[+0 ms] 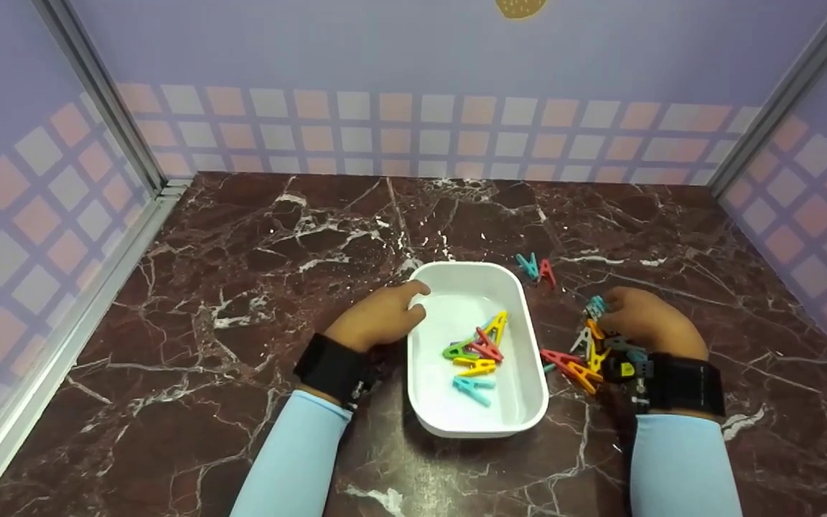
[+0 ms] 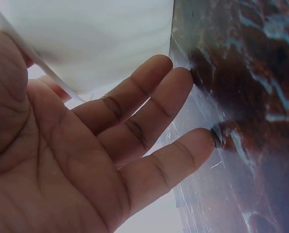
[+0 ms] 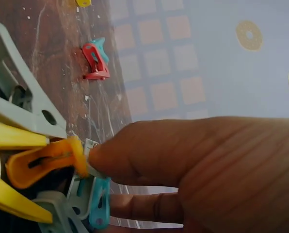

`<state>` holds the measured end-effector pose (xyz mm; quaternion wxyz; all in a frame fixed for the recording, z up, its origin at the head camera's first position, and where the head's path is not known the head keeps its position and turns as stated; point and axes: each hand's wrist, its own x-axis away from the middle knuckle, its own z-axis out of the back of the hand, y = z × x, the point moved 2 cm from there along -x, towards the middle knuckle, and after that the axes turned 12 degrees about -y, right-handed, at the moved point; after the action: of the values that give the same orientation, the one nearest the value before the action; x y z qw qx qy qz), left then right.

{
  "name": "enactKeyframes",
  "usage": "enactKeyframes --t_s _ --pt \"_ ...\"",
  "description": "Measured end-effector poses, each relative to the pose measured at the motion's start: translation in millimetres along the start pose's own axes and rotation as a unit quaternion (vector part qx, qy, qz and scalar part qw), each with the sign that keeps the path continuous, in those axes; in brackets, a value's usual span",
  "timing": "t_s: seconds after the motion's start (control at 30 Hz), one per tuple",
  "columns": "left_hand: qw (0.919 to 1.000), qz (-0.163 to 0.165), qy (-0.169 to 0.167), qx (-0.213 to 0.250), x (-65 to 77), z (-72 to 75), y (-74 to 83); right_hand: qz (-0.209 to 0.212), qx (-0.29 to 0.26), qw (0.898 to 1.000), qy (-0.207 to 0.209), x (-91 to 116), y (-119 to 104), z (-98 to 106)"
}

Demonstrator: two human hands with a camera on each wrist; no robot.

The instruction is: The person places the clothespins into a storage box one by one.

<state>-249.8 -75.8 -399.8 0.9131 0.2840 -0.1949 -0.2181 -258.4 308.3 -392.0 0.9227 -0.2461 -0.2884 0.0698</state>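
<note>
My left hand (image 1: 381, 316) is at the left wall of a white plastic tub (image 1: 521, 287). Its thumb and index finger hook over the rim, while the other fingers (image 2: 154, 107) extend down outside the wall to the tabletop. Inside the tub lie several plastic clothespins, among them a blue one (image 1: 472, 390), a green one (image 1: 459, 350) and a yellow one (image 1: 475, 366). To the right of the tub, my right hand (image 1: 650, 319) pinches a light-blue clothespin (image 1: 595, 307) at the pile's far side. Orange (image 3: 42, 162), yellow (image 3: 18, 204) and grey (image 3: 33, 97) clothespins lie close by its thumb.
A blue clothespin (image 1: 528, 266) and a red clothespin (image 1: 546, 273) lie apart, behind the pile. Another red clothespin (image 1: 558, 357) is near the tub's right wall. The brown marbled tabletop (image 1: 241, 237) is enclosed by purple panels (image 1: 413, 57) with pink and white squares.
</note>
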Motion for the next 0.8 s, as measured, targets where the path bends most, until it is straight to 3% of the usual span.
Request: enactKeyframes --t_s 0.23,0.8 --pt "0.9999 0.0 -0.004 -0.01 -0.1 0.0 -1.1 -0.011 -0.003 1.0 0.006 -6.2 -3.2 -3.1" --pt "1.0 0.004 -0.002 -0.007 -1.3 -0.6 -1.8 0.01 0.013 1.0 0.01 -10.6 5.8 -1.5"
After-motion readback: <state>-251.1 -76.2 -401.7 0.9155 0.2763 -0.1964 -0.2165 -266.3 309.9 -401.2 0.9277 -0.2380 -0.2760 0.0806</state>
